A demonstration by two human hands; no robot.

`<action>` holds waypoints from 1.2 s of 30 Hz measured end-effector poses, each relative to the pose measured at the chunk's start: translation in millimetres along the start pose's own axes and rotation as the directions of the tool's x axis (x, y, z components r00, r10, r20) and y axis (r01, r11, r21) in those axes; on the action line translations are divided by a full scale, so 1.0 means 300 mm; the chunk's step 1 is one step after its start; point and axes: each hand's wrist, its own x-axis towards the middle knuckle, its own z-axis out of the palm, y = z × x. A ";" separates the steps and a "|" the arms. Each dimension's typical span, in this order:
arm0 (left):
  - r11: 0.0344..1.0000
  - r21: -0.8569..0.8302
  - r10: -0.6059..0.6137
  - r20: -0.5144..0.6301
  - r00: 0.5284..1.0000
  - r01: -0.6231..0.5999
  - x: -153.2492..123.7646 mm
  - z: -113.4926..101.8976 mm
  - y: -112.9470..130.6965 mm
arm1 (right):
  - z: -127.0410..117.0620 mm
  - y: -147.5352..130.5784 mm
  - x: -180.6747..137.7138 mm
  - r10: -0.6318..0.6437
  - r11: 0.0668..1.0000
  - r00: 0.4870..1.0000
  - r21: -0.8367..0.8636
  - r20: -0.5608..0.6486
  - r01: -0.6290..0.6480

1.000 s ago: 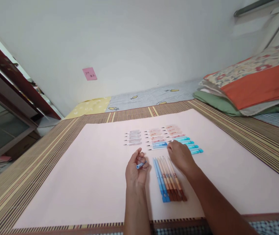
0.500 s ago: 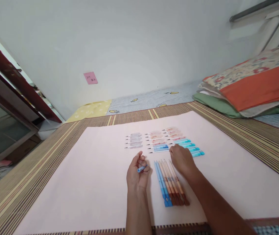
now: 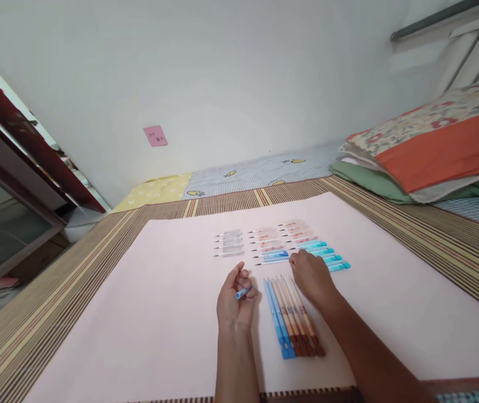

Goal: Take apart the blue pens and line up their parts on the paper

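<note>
My left hand [image 3: 236, 302] is curled around a small blue pen cap [image 3: 242, 292], palm turned up, just left of a row of blue and brown pen barrels [image 3: 292, 319] lying side by side on the pink sheet [image 3: 138, 313]. My right hand [image 3: 311, 275] rests palm down at the top of that row, its fingertips at the end of a blue refill [image 3: 275, 258]; I cannot tell whether they pinch it. Beyond lie small rows of clear caps [image 3: 229, 243], pinkish refills [image 3: 269, 238] and turquoise pieces [image 3: 327, 254].
The pink sheet lies on a striped woven mat [image 3: 46, 313]. Folded bedding with an orange and floral pillow [image 3: 436, 145] is stacked at the right. A pink sticky note [image 3: 155, 135] is on the white wall. A dark wooden cabinet [image 3: 8, 184] stands at the left.
Both hands stay almost where they were; the view has tilted slightly, so everything sits a little lower in the picture. The left hand still holds the blue cap.
</note>
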 end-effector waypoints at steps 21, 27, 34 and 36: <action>1.000 0.024 0.000 -0.039 0.999 0.001 0.000 0.010 -0.008 | -0.122 -0.252 -0.152 -0.495 0.559 0.828 0.634 -0.263 0.535; 0.998 -0.005 -0.069 0.059 0.996 0.069 -0.018 0.024 -0.009 | -0.101 -0.253 -0.149 -0.455 0.575 0.842 0.627 -0.289 0.526; 0.990 0.126 -0.076 0.140 0.987 0.059 -0.028 0.017 0.002 | -0.112 -0.181 -0.101 -0.314 0.374 0.935 0.884 -0.164 0.281; 0.973 0.232 -0.029 0.187 0.982 -0.016 -0.027 0.005 0.001 | -0.096 -0.160 -0.083 -0.340 0.240 0.938 0.957 -0.073 0.161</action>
